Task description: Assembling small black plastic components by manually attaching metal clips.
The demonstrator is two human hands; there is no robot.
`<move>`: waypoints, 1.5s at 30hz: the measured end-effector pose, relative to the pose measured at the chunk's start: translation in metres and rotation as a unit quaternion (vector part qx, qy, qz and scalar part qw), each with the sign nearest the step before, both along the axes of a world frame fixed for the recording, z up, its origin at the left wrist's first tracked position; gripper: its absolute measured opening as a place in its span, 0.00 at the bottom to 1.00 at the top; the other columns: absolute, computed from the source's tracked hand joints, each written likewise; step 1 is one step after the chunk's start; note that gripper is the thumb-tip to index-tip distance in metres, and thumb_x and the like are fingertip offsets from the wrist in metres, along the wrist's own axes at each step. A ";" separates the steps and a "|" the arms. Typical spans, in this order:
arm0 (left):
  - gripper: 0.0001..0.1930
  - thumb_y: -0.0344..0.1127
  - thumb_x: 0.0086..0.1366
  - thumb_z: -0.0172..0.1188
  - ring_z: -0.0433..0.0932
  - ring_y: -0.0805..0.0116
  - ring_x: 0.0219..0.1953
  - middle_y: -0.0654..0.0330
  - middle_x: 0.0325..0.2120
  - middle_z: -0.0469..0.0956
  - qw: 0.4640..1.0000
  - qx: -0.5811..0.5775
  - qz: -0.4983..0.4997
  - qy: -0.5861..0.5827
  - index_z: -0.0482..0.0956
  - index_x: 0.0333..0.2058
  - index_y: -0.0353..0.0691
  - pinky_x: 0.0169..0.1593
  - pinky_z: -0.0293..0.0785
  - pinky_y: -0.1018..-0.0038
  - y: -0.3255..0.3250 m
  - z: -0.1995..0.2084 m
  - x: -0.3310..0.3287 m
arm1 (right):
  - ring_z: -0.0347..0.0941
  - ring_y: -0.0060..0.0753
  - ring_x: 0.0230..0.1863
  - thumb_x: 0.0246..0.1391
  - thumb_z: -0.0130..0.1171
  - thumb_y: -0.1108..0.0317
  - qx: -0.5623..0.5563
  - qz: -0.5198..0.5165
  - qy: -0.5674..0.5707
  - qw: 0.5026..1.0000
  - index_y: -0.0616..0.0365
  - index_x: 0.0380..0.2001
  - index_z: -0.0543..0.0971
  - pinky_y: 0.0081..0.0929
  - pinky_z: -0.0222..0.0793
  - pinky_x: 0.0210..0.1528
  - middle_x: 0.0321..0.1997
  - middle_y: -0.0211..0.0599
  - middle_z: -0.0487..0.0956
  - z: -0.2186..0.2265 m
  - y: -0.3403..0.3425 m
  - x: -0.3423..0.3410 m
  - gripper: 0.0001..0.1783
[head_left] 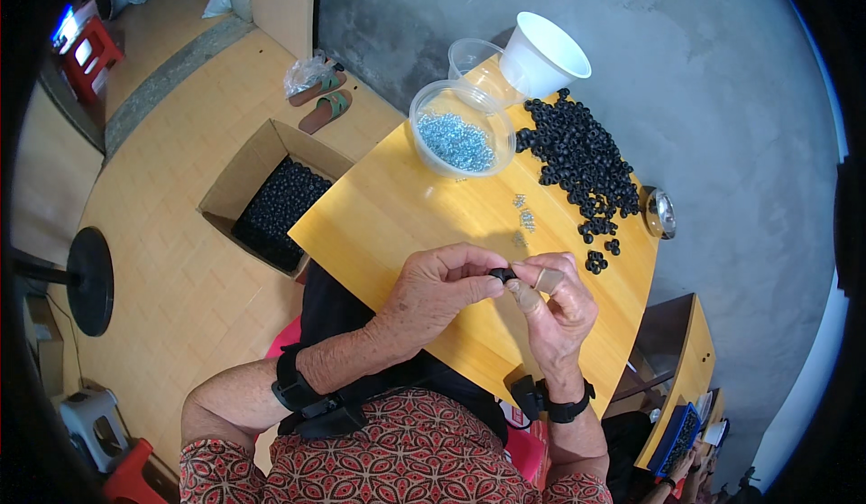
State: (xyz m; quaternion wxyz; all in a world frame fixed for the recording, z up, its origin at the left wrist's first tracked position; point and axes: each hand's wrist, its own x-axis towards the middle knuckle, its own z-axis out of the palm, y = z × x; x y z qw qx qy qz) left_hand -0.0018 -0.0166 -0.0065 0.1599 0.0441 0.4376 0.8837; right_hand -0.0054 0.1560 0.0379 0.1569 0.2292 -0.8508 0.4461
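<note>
Between my two hands, above the table, is a small round black part (502, 275). My left hand (428, 292) pinches it between thumb and fingertips. From the other side my right hand (557, 310) closes thumb and forefinger on it, with tan coverings on those fingers. Whether a tiny screw is also in that pinch is hidden. Just beyond the hands lie small silvery screws (527, 221) in a short row. A heap of similar black parts (582, 157) spreads along the table's right side, with a few loose clusters nearer me.
On the wooden table (361, 206), a clear bowl (417, 129) holds many small bluish-silver pieces. Behind it stand another clear tub (469, 53) and a white tub (550, 48). A shiny metal bowl (663, 213) sits at the right edge. A cardboard box (225, 193) of black parts stands left.
</note>
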 end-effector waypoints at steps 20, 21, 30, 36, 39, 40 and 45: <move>0.12 0.26 0.63 0.62 0.76 0.79 0.41 0.63 0.38 0.80 0.999 -0.045 0.003 0.010 0.79 0.45 0.32 0.47 0.73 0.81 -0.001 0.001 -0.002 | 0.74 0.39 0.36 0.44 0.65 0.79 0.033 0.017 0.016 0.999 0.63 0.33 0.82 0.30 0.70 0.39 0.33 0.43 0.80 0.008 0.000 -0.005 0.10; 0.12 0.26 0.63 0.61 0.75 0.80 0.40 0.65 0.36 0.79 0.999 -0.040 0.011 0.014 0.79 0.45 0.32 0.46 0.73 0.82 0.000 -0.001 -0.001 | 0.74 0.40 0.36 0.43 0.65 0.79 0.054 0.018 0.028 0.998 0.64 0.33 0.82 0.30 0.70 0.39 0.33 0.43 0.80 0.009 -0.002 -0.005 0.10; 0.12 0.25 0.63 0.61 0.77 0.77 0.43 0.62 0.40 0.80 0.999 -0.033 -0.007 0.014 0.78 0.45 0.32 0.49 0.74 0.80 0.003 -0.008 -0.003 | 0.73 0.41 0.35 0.38 0.68 0.80 0.109 0.028 0.079 0.991 0.62 0.33 0.81 0.32 0.70 0.38 0.32 0.41 0.79 0.011 -0.005 -0.003 0.14; 0.11 0.27 0.64 0.60 0.77 0.77 0.43 0.61 0.40 0.80 0.998 -0.049 -0.024 -0.018 0.78 0.45 0.33 0.49 0.74 0.79 0.000 -0.004 -0.006 | 0.72 0.44 0.37 0.34 0.71 0.79 0.150 0.015 0.137 0.979 0.60 0.37 0.79 0.34 0.70 0.39 0.34 0.40 0.77 0.004 -0.006 -0.006 0.20; 0.11 0.27 0.64 0.60 0.77 0.77 0.42 0.61 0.39 0.80 0.998 -0.060 -0.028 -0.005 0.79 0.45 0.33 0.48 0.74 0.79 -0.002 -0.002 -0.008 | 0.72 0.44 0.37 0.34 0.70 0.79 0.152 0.023 0.143 0.978 0.61 0.36 0.79 0.35 0.70 0.40 0.34 0.41 0.77 0.003 -0.007 -0.006 0.20; 0.11 0.27 0.64 0.60 0.77 0.77 0.42 0.61 0.39 0.80 0.998 -0.060 -0.029 -0.005 0.79 0.45 0.33 0.48 0.74 0.79 -0.002 -0.002 -0.009 | 0.72 0.44 0.37 0.34 0.70 0.79 0.152 0.022 0.143 0.978 0.61 0.36 0.79 0.35 0.70 0.40 0.34 0.41 0.77 0.003 -0.008 -0.007 0.20; 0.10 0.29 0.65 0.60 0.78 0.77 0.41 0.61 0.37 0.81 0.996 -0.086 -0.016 0.021 0.79 0.44 0.33 0.47 0.74 0.79 -0.003 -0.006 -0.009 | 0.72 0.44 0.37 0.33 0.73 0.75 0.178 0.046 0.132 0.974 0.62 0.37 0.79 0.36 0.69 0.42 0.34 0.42 0.77 0.003 -0.008 -0.008 0.22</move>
